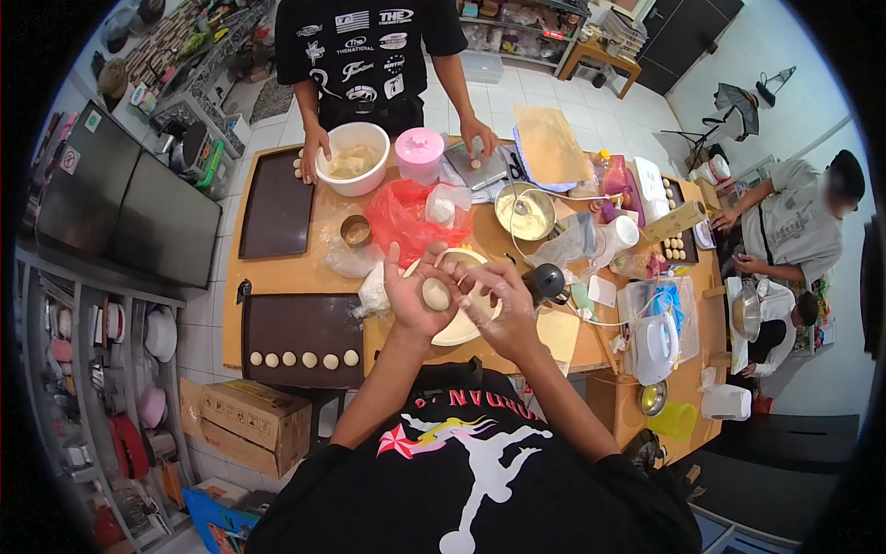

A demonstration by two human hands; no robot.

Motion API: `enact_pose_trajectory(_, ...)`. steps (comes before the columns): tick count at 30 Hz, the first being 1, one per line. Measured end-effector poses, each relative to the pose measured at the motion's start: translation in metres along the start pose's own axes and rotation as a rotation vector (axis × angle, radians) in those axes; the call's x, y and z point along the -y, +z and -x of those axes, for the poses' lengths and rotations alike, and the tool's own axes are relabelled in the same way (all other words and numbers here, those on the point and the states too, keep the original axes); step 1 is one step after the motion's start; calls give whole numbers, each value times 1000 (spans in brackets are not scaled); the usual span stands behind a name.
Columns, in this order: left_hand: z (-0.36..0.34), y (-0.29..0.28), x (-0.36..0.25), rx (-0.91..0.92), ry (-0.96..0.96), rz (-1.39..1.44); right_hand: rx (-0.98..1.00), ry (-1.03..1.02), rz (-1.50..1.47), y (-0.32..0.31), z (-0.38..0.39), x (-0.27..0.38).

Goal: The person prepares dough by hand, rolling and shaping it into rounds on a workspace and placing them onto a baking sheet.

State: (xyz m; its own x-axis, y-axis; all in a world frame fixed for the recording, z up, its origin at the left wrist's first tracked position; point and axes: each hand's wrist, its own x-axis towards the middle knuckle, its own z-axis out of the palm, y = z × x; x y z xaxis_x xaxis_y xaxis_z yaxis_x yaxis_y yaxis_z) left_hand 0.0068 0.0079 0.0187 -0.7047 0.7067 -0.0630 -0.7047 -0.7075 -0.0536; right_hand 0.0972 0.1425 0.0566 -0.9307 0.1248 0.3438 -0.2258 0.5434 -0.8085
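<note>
A small round ball of pale dough (436,295) rests on the upturned palm of my left hand (409,309), whose fingers point up and away. Beside it, my right hand (504,309) is raised with bent, spread fingers, close to the ball; nothing shows in its grasp. Below both hands sits a cream-coloured round bowl (454,334), mostly covered by them. To the left, a dark baking tray (300,319) carries a row of several dough balls (289,359) along its near edge.
Across the wooden table (318,268), a person handles a white bowl of dough (357,162) and a small dough piece at a scale (480,171). Nearby are a red plastic bag (399,217), a metal bowl (525,212) and a black mug (544,282). People work at the right.
</note>
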Motion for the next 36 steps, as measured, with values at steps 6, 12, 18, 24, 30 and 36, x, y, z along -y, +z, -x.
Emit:
enact_pose_trajectory(6, 1, 23, 6, 115, -121, -1, 62, -227, 192, -21, -21, 14)
enact_pose_trajectory(12, 0, 9, 11, 273, -272, 153, 275, -223, 443, -14, -22, 7)
enact_pose_trajectory(18, 3, 13, 14, 179, -234, 140, 260, -171, 366, -8, -18, 3)
enact_pose_trajectory(24, 2, 12, 17, 125, -236, 36, 166, -170, 462, -8, -14, -12)
enact_pose_trajectory(30, 0, 13, 22, 83, -148, -145, 177, -72, 533, -24, -15, 2)
enact_pose_trajectory(36, -6, -9, 19, 29, -144, -196, 174, -23, 524, -22, -16, 12)
